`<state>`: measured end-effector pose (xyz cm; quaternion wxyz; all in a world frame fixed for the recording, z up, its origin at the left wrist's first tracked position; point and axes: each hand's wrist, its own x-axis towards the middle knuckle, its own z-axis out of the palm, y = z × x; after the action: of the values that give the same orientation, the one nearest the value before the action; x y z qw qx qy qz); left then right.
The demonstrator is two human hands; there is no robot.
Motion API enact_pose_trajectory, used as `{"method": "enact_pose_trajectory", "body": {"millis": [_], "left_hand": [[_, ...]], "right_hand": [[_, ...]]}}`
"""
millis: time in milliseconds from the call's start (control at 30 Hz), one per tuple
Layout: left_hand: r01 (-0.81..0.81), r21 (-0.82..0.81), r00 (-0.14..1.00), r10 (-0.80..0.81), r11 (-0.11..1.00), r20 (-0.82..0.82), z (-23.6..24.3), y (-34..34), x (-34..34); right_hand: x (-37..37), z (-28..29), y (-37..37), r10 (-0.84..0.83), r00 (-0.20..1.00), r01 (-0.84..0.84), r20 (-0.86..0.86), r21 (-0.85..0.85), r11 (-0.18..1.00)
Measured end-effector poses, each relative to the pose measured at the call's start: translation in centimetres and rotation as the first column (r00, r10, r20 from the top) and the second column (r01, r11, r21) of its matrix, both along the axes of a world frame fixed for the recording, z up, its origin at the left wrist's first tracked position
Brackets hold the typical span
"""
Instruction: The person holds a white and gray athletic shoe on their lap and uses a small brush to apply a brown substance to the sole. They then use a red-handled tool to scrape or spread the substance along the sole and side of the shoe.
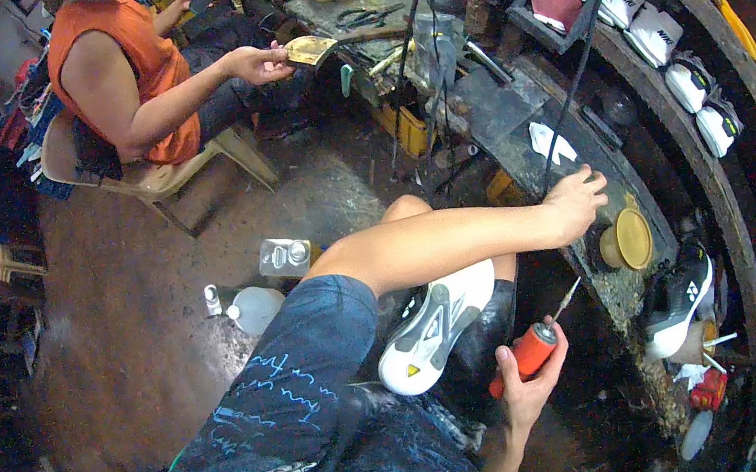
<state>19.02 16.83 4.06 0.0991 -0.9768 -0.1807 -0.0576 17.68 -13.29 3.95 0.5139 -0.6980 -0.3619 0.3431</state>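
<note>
My left hand [575, 205] is stretched over the edge of the bench [516, 115], with its fingers apart and nothing visible in them. Just beyond it stands a round mustard-yellow tub [628, 239]. Low beside the bench, my right hand [526, 379] is wrapped around a red cylinder with a silver end [532, 354]. A thin pointed shaft [565, 300] sticks up from that end; its exact kind is unclear. A white-and-grey shoe [435, 329] lies across my lap, with its sole facing up. No hand touches the shoe.
A person in an orange top [124, 78] sits on a plastic chair [158, 185], holding a yellowish flat piece [310, 49]. Bottles [258, 308] stand on the floor. A black-and-white shoe [682, 304] is at the bench's right end. Shoes [705, 103] line a rack. Dark cords hang over the bench.
</note>
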Motion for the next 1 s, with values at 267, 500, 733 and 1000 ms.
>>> {"method": "enact_pose_trajectory", "body": {"millis": [267, 500, 733, 1000], "left_hand": [[0.048, 0.394, 0.99, 0.009, 0.918, -0.141, -0.6, -2.9, 1.4], [0.104, 0.552, 0.995, -0.086, 0.828, -0.058, -1.0, -2.6, 0.9], [-0.034, 0.096, 0.996, 0.026, 0.995, 0.081, 1.3, -0.9, -2.8], [0.009, 0.218, 0.987, 0.027, 0.976, -0.161, 1.8, 2.1, -1.9]], "right_hand": [[0.1, 0.1, -0.3, -0.082, 0.996, 0.083, -0.03, 0.004, 0.997], [0.5, -0.1, -0.5, -0.099, 0.994, 0.099, -0.052, 0.002, 0.995], [0.5, -0.3, -0.5, -0.086, 0.991, 0.086, -0.105, 0.001, 0.996], [0.6, -0.4, -0.5, -0.089, 0.986, 0.092, -0.143, 0.015, 0.996]]}}
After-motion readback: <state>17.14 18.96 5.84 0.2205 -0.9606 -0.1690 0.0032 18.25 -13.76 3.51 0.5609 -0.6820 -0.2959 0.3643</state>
